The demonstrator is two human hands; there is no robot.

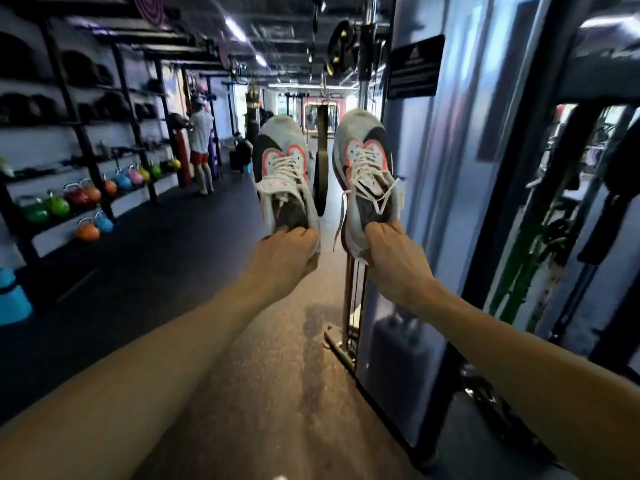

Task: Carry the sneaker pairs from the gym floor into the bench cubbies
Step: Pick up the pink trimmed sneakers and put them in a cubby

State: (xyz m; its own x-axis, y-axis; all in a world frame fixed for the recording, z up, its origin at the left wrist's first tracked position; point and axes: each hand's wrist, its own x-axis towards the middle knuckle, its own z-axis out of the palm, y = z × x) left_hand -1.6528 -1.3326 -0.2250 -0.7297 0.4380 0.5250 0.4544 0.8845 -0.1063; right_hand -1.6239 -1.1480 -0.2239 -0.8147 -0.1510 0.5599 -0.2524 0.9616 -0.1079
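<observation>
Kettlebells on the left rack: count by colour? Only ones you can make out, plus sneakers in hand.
Rough count; the rack is blurred and the far end runs together.
Green kettlebells: 2
Red kettlebell: 1
Orange kettlebells: 3
Blue kettlebells: 2
Pink kettlebell: 1
Sneakers: 2, left sneaker in left hand, right sneaker in right hand
Total: 11

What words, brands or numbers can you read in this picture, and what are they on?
No text can be read.
Black sign on the pillar: a triangle mark above lines too blurred to read.
Left sneaker and right sneaker: no readable brand.
</observation>
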